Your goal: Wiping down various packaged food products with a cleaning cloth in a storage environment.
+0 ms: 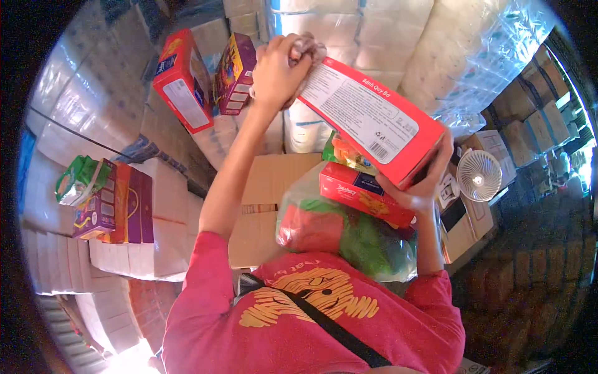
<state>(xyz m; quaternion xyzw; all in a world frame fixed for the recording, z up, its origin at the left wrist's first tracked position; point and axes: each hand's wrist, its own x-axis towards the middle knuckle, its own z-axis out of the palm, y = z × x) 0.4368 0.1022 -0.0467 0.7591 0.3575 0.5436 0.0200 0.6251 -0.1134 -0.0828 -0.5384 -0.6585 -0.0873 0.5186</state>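
Shirt: nearest, soft pink knit with a yellow printed figure, a flat black strap slanting across it; the box is best kept clear of both (pixel 398 318)

Held box: the red box (pixel 374 112), a long smooth carton with a pale label panel, is raised aslant over the crinkly clear plastic bag (pixel 311 215); support on the lower end would steady it, and thin card walls would probably dent under a hard squeeze

Right hand: gripping the box's lower right end, thumb and fingers spread around the corner; a broad, even hold would suit those crisp edges (pixel 427 184)

Left hand: closed around a bunched cloth at the box's upper left end, fingers curled; light pressure should do, judging by the glossy print (pixel 277 71)

Cloth: crumpled, limp, pinkish, seemingly against the box edge, though exact contact is hard to tell; folded flat it would likely cover the face more evenly than in a wad, with less snagging at the corners (pixel 308 47)
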